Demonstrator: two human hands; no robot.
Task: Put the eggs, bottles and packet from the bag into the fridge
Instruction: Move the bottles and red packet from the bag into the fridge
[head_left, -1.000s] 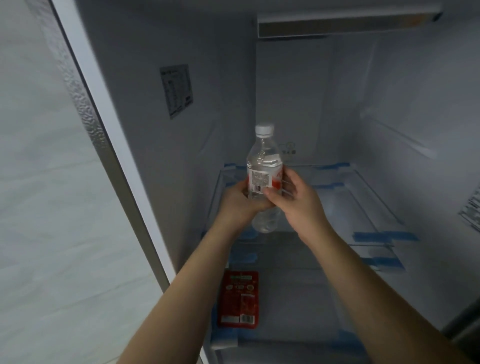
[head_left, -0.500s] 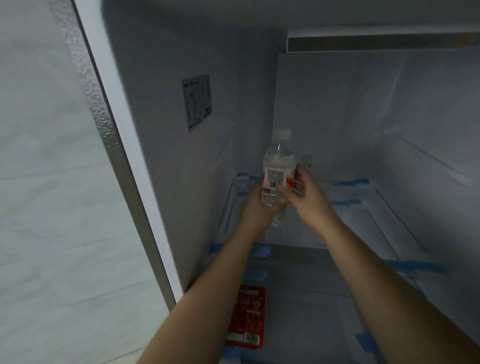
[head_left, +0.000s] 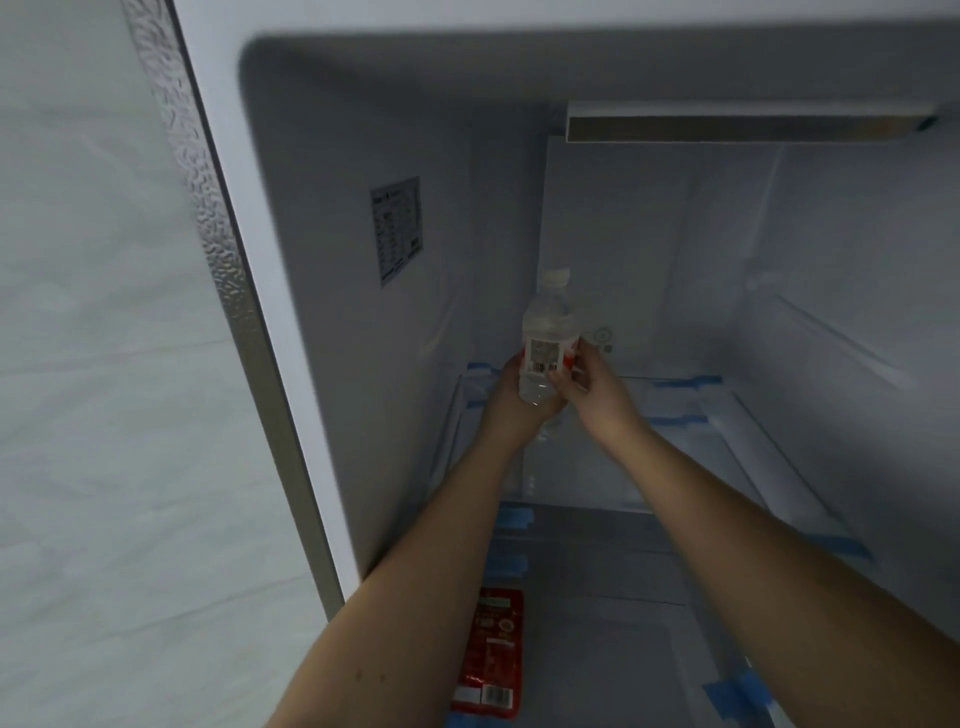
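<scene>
A clear water bottle (head_left: 549, 332) with a white cap and a red-and-white label stands upright deep inside the open fridge, over the back left of the glass shelf (head_left: 691, 447). My left hand (head_left: 511, 405) grips its lower body from the left. My right hand (head_left: 589, 387) holds it from the right, fingers curled on the label. Whether the bottle's base touches the shelf is hidden by my hands. A red packet (head_left: 493, 660) lies flat on the lower shelf by the left wall. No eggs or bag are in view.
The fridge's left inner wall (head_left: 332, 312) carries a printed sticker (head_left: 397, 231). Blue tape strips (head_left: 685, 382) mark the shelf edges. A light housing (head_left: 743, 127) runs along the top at the back. A pale tiled wall (head_left: 93, 364) lies left of the fridge frame.
Both hands have carried the bottle farther back into the fridge, toward the rear of the glass shelf. The camera has tilted up, showing more of the fridge ceiling.
</scene>
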